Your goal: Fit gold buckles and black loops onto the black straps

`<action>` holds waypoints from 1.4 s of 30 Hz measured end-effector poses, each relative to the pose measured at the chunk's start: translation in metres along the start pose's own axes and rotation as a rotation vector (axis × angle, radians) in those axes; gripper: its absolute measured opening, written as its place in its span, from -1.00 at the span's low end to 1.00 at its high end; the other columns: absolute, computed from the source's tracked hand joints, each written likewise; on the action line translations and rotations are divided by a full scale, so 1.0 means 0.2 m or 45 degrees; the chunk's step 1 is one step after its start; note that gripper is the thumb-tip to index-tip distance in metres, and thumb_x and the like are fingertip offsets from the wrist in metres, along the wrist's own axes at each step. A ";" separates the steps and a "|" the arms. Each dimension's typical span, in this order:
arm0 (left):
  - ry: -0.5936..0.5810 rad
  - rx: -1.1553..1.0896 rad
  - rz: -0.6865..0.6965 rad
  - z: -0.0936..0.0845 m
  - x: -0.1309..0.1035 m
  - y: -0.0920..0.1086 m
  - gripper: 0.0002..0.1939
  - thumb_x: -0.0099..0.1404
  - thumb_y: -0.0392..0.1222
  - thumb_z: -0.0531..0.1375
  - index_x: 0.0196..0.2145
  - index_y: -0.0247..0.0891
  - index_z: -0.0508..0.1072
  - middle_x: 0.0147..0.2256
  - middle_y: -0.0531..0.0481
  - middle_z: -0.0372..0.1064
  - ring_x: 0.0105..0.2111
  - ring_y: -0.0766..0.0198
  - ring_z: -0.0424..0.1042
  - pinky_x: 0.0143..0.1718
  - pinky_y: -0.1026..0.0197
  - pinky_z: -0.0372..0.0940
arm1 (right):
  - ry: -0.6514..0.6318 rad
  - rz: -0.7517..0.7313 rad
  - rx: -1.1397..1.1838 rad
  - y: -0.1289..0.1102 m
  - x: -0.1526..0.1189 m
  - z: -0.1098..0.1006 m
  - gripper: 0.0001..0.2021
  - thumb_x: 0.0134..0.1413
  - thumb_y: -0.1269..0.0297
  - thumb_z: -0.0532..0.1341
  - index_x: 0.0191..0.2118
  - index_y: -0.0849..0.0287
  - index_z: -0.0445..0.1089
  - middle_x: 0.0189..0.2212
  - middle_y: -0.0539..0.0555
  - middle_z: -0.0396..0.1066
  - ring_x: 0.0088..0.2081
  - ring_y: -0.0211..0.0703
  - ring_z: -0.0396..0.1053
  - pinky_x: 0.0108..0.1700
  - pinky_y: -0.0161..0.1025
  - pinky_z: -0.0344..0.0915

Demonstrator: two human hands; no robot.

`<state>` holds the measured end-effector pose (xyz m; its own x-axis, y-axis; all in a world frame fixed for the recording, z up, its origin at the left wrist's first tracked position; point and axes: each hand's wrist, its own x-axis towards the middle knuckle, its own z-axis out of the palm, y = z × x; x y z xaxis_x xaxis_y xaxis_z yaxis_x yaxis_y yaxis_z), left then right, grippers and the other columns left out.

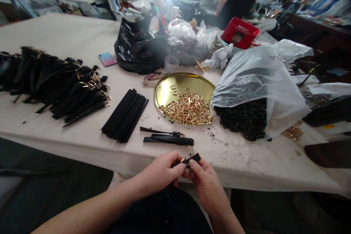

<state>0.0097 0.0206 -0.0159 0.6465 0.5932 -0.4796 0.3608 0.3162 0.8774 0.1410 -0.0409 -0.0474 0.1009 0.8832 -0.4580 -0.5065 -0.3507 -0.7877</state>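
Note:
My left hand [167, 170] and my right hand [204, 177] meet at the table's front edge. Between them is a black strap [194, 158] with a gold buckle [183, 160]. Fingers of my left hand pinch the strap beside the buckle, and my right thumb presses on its right end. Just beyond lie a few finished-looking black straps [168, 139], one with a buckle. A stack of flat black strips [124, 117] is to the left. Gold buckles [192, 108] are heaped on a round gold tray [161, 84].
Bundles of buckled black straps [55, 80] cover the table's left side, near a phone [107, 59]. A clear bag [252, 76] of small black pieces [244, 119] is right of the tray. Behind are a black bag [137, 47], a tape roll [171, 63], a red box [240, 33] and a person [237, 2].

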 end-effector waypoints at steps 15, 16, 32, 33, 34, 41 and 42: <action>-0.034 0.024 0.080 0.02 -0.06 0.03 -0.80 0.20 -0.11 0.03 -0.33 -0.32 0.30 -0.42 0.04 0.33 -0.58 0.43 0.25 -0.53 0.36 0.20 | 0.161 -0.227 -0.383 -0.04 -0.06 -0.04 -0.77 -0.06 0.09 0.22 -0.45 0.17 0.32 -0.59 -0.08 0.24 -0.52 -0.30 0.17 -0.43 -0.34 0.15; -0.042 0.013 0.082 0.02 -0.06 0.02 -0.77 0.20 -0.08 0.03 -0.33 -0.32 0.30 -0.43 0.04 0.33 -0.59 0.43 0.25 -0.54 0.36 0.19 | 0.157 -0.257 -0.408 -0.04 -0.07 -0.03 -0.77 -0.06 0.09 0.22 -0.44 0.17 0.32 -0.57 -0.07 0.26 -0.50 -0.29 0.19 -0.41 -0.34 0.16; 0.055 0.070 0.104 0.05 -0.15 0.00 -0.84 0.15 -0.15 0.03 -0.42 -0.31 0.29 -0.51 0.08 0.29 -0.61 0.43 0.23 -0.57 0.37 0.16 | -0.010 -0.150 -0.127 0.00 -0.13 0.02 -0.83 -0.12 0.21 0.28 -0.41 0.17 0.35 -0.51 -0.06 0.35 -0.46 -0.29 0.25 -0.36 -0.32 0.21; 0.052 0.066 0.108 0.06 -0.15 0.00 -0.83 0.16 -0.14 0.03 -0.42 -0.31 0.27 -0.50 0.07 0.30 -0.60 0.43 0.23 -0.56 0.37 0.15 | -0.024 -0.171 -0.175 -0.01 -0.13 0.02 -0.83 -0.09 0.20 0.26 -0.40 0.17 0.34 -0.51 -0.06 0.34 -0.46 -0.28 0.25 -0.35 -0.31 0.21; 0.046 0.064 0.109 0.06 -0.15 0.00 -0.82 0.17 -0.12 0.02 -0.42 -0.31 0.26 -0.49 0.06 0.31 -0.60 0.43 0.24 -0.57 0.37 0.15 | -0.018 -0.213 -0.259 -0.01 -0.14 0.02 -0.84 -0.07 0.19 0.24 -0.40 0.17 0.33 -0.52 -0.05 0.33 -0.46 -0.27 0.25 -0.36 -0.30 0.21; 0.119 0.117 0.151 0.06 -0.14 0.00 -0.82 0.19 -0.11 0.02 -0.44 -0.28 0.23 -0.53 0.10 0.26 -0.62 0.42 0.23 -0.59 0.38 0.13 | 0.355 -1.052 -1.120 0.00 -0.16 0.03 -0.96 0.00 0.30 0.18 -0.40 0.12 0.31 -0.40 0.05 0.33 -0.30 -0.11 0.29 -0.22 -0.16 0.21; 0.139 0.133 0.146 0.06 -0.14 0.01 -0.82 0.19 -0.11 0.02 -0.44 -0.28 0.23 -0.54 0.11 0.25 -0.62 0.41 0.23 -0.60 0.37 0.13 | 0.371 -1.061 -1.126 -0.01 -0.16 0.03 -0.96 0.01 0.30 0.17 -0.40 0.12 0.30 -0.40 0.05 0.33 -0.30 -0.12 0.29 -0.23 -0.16 0.21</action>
<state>0.0007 -0.0046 -0.0015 0.6125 0.6997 -0.3676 0.3603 0.1668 0.9178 0.1330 -0.0656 -0.0286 0.3574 0.8746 0.3277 0.5398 0.0929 -0.8367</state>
